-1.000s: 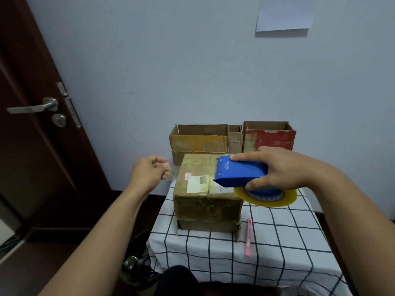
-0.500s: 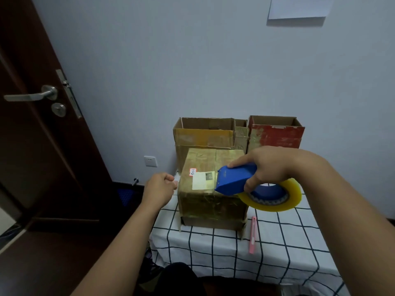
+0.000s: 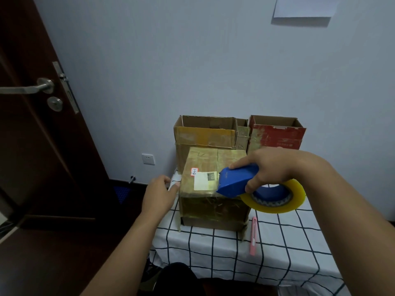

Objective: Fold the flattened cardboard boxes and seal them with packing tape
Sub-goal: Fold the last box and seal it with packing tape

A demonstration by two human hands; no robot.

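A closed brown cardboard box (image 3: pixel 213 201), covered in glossy tape and bearing a white label, stands on the checked tablecloth (image 3: pixel 277 248). My right hand (image 3: pixel 269 167) grips a blue tape dispenser (image 3: pixel 237 182) carrying a yellowish tape roll (image 3: pixel 277 201). The dispenser's front end rests on the box top near its front edge. My left hand (image 3: pixel 159 193) is at the box's left side, thumb tip against the edge and fingers curled as if pinching the clear tape end, which barely shows.
Behind the box stand open cardboard boxes: a yellow-brown one (image 3: pixel 205 133), a small one (image 3: pixel 242 133) and a red one (image 3: pixel 277 135). A pink utility knife (image 3: pixel 253 236) lies right of the box. A dark door (image 3: pixel 42 124) is at the left.
My left hand has dropped from mid-air down to the box's left side. My right hand has lowered and tilted the dispenser onto the box top. The view has moved closer.
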